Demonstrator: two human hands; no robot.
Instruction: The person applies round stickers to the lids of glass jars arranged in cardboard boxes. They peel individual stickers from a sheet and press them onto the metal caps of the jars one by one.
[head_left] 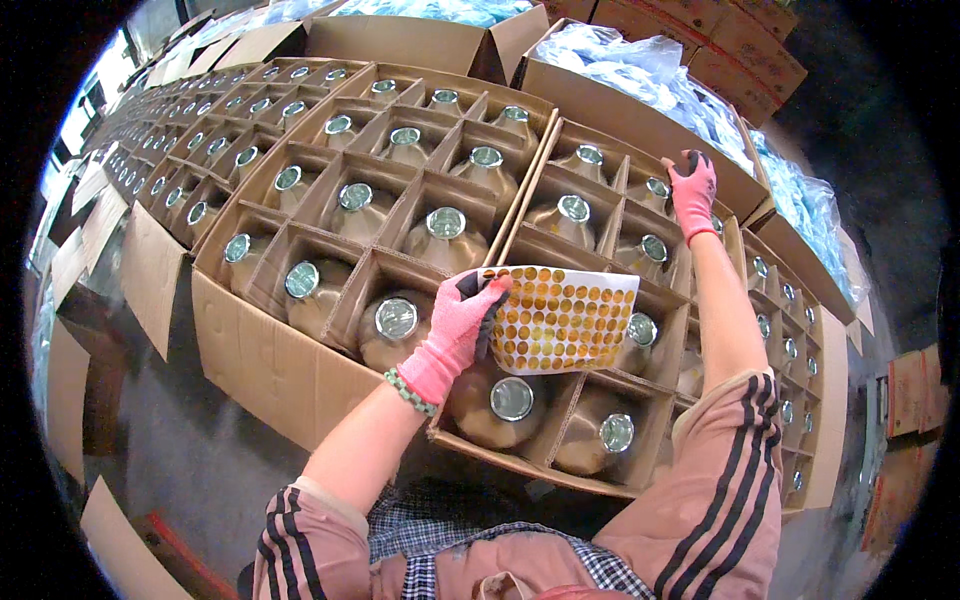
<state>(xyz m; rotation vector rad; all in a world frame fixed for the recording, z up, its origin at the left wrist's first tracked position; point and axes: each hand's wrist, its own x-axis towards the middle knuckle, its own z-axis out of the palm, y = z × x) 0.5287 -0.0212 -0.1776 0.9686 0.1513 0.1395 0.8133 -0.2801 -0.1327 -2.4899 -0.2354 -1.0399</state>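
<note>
My left hand (462, 325), in a pink glove with dark fingertips, is closed on the edge of a white sheet of round gold stickers (565, 320). The sheet spreads to the right above a divided carton (520, 462) of clear glass bottles, hiding some of them. Farther off on the right, my right hand (692, 195), gloved the same way, is over the carton's far compartments, beside a bottle mouth (657, 187). Its fingers are bent; anything between them is too small to make out. Nearest the left hand stands a bottle (396, 318) in the adjoining carton.
Another divided carton (270, 375) of bottles adjoins on the left, with more rows beyond it. At the back, open cartons hold crumpled clear-blue plastic (650, 75). Raised cardboard flaps (152, 280) stick out at the left. Stacked brown boxes (905, 400) stand at the right.
</note>
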